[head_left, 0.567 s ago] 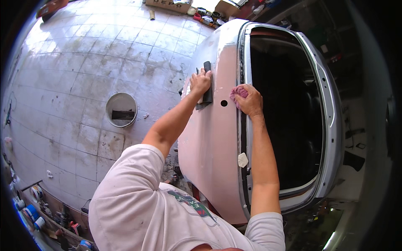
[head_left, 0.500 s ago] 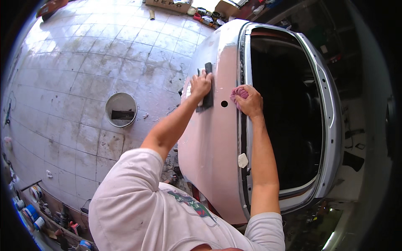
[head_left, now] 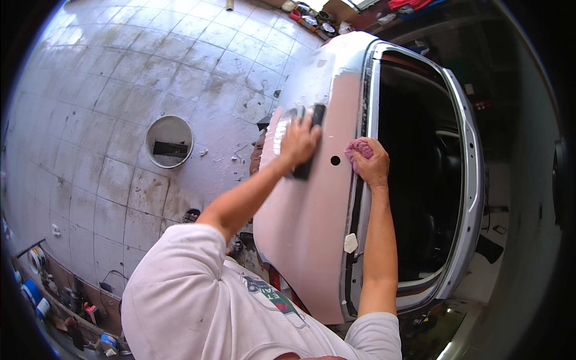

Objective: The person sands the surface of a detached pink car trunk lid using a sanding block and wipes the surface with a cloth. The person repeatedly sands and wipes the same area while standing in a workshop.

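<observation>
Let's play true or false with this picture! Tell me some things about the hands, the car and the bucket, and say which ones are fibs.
1. The right hand holds a pink cloth. True.
2. The left hand is empty. False: the left hand holds a dark block.
3. A dark piece lies inside the bucket. True.
4. The hole in the car is square. False: the hole in the car is round.
5. The person's shirt is black. False: the shirt is whitish.
</observation>
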`<state>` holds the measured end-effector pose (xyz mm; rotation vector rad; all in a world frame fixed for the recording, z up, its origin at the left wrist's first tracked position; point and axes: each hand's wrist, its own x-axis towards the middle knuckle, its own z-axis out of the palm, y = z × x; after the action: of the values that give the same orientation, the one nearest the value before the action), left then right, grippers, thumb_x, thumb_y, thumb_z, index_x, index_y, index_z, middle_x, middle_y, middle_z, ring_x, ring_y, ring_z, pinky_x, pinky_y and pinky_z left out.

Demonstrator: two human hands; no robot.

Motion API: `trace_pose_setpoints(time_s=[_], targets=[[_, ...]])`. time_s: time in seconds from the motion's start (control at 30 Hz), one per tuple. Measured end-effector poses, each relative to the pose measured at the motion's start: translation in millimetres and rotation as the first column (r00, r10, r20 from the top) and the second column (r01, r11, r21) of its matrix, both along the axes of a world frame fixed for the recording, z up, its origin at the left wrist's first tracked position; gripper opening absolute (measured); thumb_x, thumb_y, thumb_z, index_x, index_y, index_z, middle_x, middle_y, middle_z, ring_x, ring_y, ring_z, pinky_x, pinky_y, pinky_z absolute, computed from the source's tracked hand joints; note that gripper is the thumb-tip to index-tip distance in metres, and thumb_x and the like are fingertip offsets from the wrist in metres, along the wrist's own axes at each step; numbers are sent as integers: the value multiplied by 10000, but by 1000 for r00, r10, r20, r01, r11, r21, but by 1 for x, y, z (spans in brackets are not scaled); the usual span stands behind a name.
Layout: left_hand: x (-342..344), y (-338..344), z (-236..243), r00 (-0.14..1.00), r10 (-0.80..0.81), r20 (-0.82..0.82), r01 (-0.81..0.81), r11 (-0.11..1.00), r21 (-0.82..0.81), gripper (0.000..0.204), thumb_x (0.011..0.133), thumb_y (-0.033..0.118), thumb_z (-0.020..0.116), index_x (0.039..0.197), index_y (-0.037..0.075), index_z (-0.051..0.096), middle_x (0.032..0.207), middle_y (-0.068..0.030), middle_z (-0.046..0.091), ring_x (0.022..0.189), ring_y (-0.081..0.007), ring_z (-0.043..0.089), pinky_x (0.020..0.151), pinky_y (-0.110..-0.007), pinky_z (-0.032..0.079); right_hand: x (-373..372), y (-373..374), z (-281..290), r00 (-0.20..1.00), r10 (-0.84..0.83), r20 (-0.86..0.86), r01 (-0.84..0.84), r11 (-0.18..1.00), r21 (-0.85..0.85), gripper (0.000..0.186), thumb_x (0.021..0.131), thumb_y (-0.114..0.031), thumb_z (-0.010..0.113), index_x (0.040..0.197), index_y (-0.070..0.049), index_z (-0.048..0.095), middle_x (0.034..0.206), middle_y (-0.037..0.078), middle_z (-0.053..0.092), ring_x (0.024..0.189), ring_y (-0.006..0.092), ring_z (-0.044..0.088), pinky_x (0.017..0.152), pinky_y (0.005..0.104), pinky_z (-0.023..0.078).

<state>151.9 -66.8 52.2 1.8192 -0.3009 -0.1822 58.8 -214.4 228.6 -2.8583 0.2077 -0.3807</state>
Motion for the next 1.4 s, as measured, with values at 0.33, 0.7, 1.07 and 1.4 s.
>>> trace_pose_setpoints(time_s=[0.33,0.7,1.07,1.4], targets=[[94,-2,-39,992,93,-87,-81,988,134,599,1071,499,503,1522,107,536,1370,-285,614,1285,-484,572,1073,-574,490,18,7,-2,998,64,4,-64,998,23,266,809,-120,851,1059,-107,762,1033,74,759,954,304,753,869,382,602],[-4,2,-18,996,83,24,-79,990,-115,638,1061,492,573,1589,139,506,1464,-327,530,1358,-507,495,1144,-559,423,0,-10,-7,998,58,-1,-58,998,16,250,805,-91,839,1041,-112,760,1037,70,761,965,299,753,873,383,600],[-146,31,2,986,146,87,-133,981,-139,647,1058,486,590,1575,99,541,1448,-331,510,1311,-517,499,1150,-554,410,-4,-14,-3,1000,1,-8,-2,1000,-30,251,831,-185,835,1068,-137,770,1074,69,768,985,314,756,881,413,606],[-95,20,-31,979,200,-34,-200,980,-14,653,1068,435,556,1620,97,476,1424,-364,532,1286,-518,514,1148,-555,388,2,-13,-5,998,-39,-57,34,996,-86,319,877,-350,810,1134,-164,777,1131,77,782,1043,338,755,914,464,606]])
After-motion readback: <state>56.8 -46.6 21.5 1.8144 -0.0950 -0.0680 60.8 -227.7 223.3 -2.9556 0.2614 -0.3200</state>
